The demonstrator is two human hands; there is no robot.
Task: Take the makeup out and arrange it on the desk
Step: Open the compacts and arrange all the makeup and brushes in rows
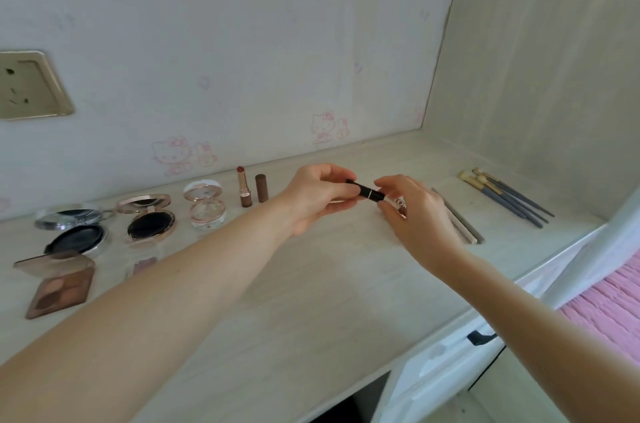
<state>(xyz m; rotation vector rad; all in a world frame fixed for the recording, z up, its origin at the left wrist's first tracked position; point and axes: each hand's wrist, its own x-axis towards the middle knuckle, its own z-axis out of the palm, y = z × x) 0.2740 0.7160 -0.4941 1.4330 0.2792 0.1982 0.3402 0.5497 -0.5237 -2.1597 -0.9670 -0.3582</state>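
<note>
Both hands hold one black lipstick tube (363, 191) above the middle of the pale desk (311, 284). My left hand (318, 197) pinches its dark cap end, and my right hand (412, 211) grips the silver base end. An uncapped brown lipstick (243, 190) stands near the wall with its cap (262, 188) upright beside it. Three open round compacts lie further left: a clear one (206, 206), a rose-gold one (149, 218) and a silver one (74, 230). An open brown eyeshadow palette (59, 285) lies at the front left.
Several makeup brushes (505, 195) lie in a row at the right, near the side wall. Thin grey and cream pencils (460, 223) lie just behind my right hand. A small clear case (143, 265) sits below the compacts. A white drawer with a black handle (479, 337) is under the desk edge.
</note>
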